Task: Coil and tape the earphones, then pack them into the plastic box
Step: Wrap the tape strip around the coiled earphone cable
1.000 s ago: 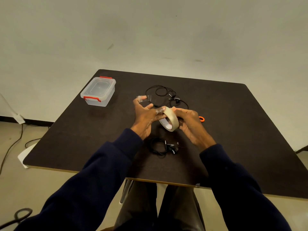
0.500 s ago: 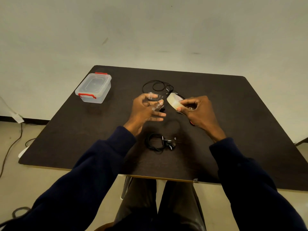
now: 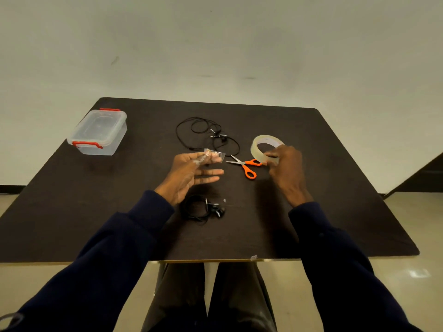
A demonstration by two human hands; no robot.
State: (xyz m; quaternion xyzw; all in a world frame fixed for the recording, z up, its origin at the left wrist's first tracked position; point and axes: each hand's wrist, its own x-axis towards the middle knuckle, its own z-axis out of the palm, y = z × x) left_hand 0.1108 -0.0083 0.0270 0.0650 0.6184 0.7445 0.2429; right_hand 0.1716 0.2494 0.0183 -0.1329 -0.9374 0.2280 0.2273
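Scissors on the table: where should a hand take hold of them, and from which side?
Grip the scissors by the orange handle loops, coming from the near right. They lie flat, slightly open, blades pointing far-left toward the loose earphones, and the right hand is already beside the handles.
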